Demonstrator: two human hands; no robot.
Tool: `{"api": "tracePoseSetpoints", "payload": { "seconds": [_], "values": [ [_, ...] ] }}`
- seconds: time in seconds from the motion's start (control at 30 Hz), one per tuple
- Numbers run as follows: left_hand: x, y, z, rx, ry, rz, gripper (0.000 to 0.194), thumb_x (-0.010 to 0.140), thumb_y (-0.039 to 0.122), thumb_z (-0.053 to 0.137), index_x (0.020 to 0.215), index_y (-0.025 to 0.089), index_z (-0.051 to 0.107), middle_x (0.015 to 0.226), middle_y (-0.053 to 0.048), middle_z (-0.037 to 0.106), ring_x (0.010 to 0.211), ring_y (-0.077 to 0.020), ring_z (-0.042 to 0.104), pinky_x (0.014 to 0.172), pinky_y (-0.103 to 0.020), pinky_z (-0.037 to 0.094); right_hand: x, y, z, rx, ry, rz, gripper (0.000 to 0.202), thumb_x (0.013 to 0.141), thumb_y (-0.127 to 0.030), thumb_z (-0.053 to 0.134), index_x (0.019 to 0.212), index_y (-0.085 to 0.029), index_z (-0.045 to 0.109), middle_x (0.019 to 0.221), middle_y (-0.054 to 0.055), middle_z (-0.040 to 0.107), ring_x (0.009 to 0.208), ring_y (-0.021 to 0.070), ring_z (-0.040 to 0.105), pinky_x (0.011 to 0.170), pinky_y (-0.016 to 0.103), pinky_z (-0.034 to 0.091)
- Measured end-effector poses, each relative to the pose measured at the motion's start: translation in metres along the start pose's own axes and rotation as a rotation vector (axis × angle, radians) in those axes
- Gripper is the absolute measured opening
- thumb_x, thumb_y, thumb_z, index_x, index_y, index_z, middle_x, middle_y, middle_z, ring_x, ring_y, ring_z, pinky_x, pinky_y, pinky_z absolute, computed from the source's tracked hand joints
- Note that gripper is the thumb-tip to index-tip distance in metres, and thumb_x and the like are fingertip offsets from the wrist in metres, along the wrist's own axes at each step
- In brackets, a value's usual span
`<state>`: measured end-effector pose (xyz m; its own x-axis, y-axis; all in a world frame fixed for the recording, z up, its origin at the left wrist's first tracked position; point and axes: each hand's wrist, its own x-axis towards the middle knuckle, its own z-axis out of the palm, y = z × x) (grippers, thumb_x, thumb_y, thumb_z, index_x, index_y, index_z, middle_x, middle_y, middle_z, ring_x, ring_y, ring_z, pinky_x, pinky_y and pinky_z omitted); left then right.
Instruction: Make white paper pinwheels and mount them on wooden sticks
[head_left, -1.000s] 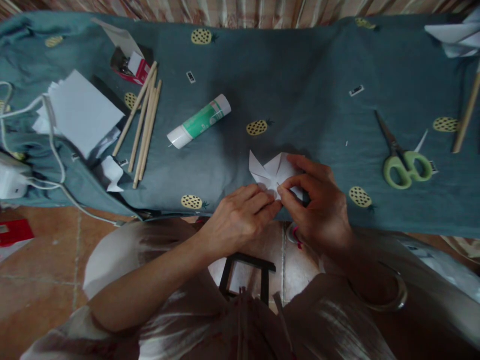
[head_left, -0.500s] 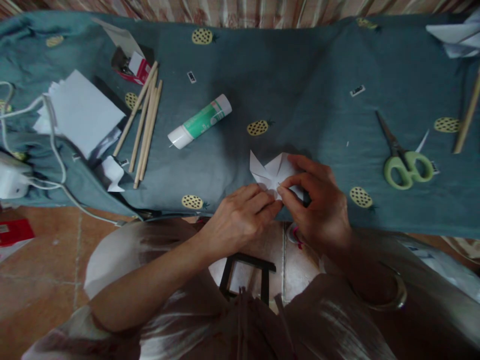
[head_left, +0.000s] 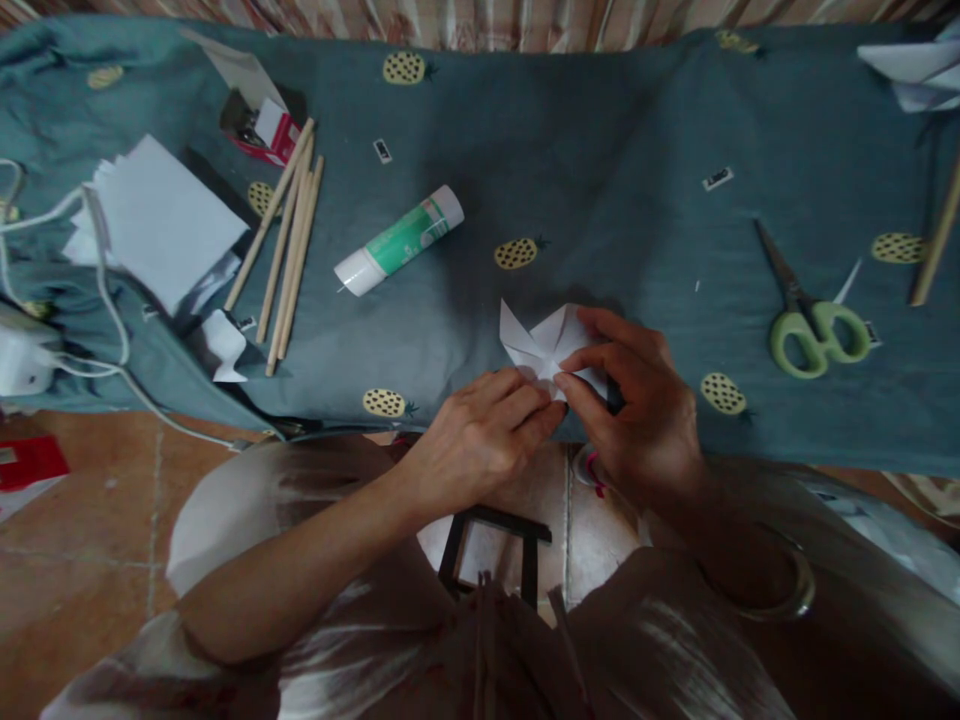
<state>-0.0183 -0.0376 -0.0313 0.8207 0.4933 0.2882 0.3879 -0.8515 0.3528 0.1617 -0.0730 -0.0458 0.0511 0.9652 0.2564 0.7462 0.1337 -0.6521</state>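
A white paper pinwheel (head_left: 550, 335) with pointed, folded blades is between my hands at the near edge of the cloth-covered table. My left hand (head_left: 487, 430) is closed on its lower left part, fingers pressed together over the paper. From the right, my right hand (head_left: 637, 395) grips it, with thumb and forefinger close together near its centre. Whether a small pin sits between those fingertips is hidden. Part of the paper lies out of sight under my right fingers.
A glue stick (head_left: 401, 240) lies beyond my hands. Wooden sticks (head_left: 292, 250), a paper stack (head_left: 169, 220) and an opened red box (head_left: 262, 130) are at left. Green-handled scissors (head_left: 810, 310) lie at right, near another stick (head_left: 937, 235) and folded paper (head_left: 915, 75). A white cable (head_left: 112, 300) crosses the left side.
My right thumb and forefinger have shifted slightly at the pinwheel's centre. Both hands keep their hold, and the paper stays in place.
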Motion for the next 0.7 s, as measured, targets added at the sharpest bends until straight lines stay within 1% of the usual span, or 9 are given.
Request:
{"api": "tracePoseSetpoints", "payload": {
  "seconds": [0.2,0.3,0.37,0.43,0.6,0.7],
  "values": [
    [-0.0002,0.0,0.0003,-0.007,0.01,0.0,0.019,0.096,0.015,0.049,0.104,0.009,0.065,0.094,-0.008,0.07,0.089,-0.0186,0.063,0.076,-0.031,0.056,-0.0001,0.0007,-0.0005,-0.017,-0.007,-0.045,0.003,0.087,-0.022,0.062,0.088,-0.023,0.064,0.126,0.012,0.064,0.116,0.0247,0.058,0.097,0.043,0.049],
    [0.0,-0.0001,0.0002,0.006,0.006,0.003,0.019,0.096,0.015,0.048,0.104,0.009,0.065,0.092,-0.008,0.07,0.089,-0.0183,0.062,0.075,-0.031,0.056,-0.0004,0.0022,0.0007,-0.031,-0.002,-0.08,0.009,0.088,-0.019,0.06,0.092,-0.026,0.064,0.128,0.008,0.063,0.114,0.024,0.058,0.096,0.043,0.05],
    [0.0003,0.0,0.0001,0.001,0.0,-0.001,0.02,0.096,0.015,0.048,0.104,0.009,0.065,0.092,-0.008,0.07,0.089,-0.0183,0.062,0.075,-0.031,0.056,-0.0011,0.0037,0.0018,-0.049,0.013,-0.126,0.012,0.089,-0.018,0.059,0.094,-0.028,0.064,0.128,0.005,0.062,0.113,0.0244,0.058,0.095,0.044,0.051],
    [0.0007,0.0002,-0.0002,-0.006,-0.003,-0.006,0.019,0.096,0.015,0.048,0.102,0.008,0.065,0.091,-0.008,0.07,0.089,-0.0184,0.062,0.075,-0.031,0.056,-0.0022,0.0046,0.0028,-0.084,0.028,-0.182,0.015,0.089,-0.017,0.058,0.096,-0.028,0.065,0.128,0.004,0.062,0.114,0.0254,0.058,0.095,0.044,0.051],
    [0.002,0.0007,-0.0013,-0.017,-0.006,-0.015,0.021,0.097,0.015,0.046,0.1,0.009,0.066,0.093,-0.008,0.069,0.088,-0.0178,0.061,0.076,-0.031,0.056,-0.006,0.003,0.0044,-0.21,0.029,-0.309,0.022,0.091,-0.013,0.052,0.107,-0.025,0.061,0.128,0.008,0.061,0.116,0.0253,0.056,0.094,0.043,0.052],
    [0.0028,0.001,-0.0015,-0.022,-0.009,-0.013,0.021,0.097,0.015,0.045,0.097,0.01,0.066,0.091,-0.007,0.069,0.087,-0.0175,0.06,0.075,-0.03,0.055,-0.0088,0.0018,0.0057,-0.25,0.024,-0.343,0.022,0.092,-0.01,0.05,0.109,-0.02,0.059,0.129,0.012,0.061,0.119,0.0253,0.055,0.094,0.043,0.052]
  ]
}}
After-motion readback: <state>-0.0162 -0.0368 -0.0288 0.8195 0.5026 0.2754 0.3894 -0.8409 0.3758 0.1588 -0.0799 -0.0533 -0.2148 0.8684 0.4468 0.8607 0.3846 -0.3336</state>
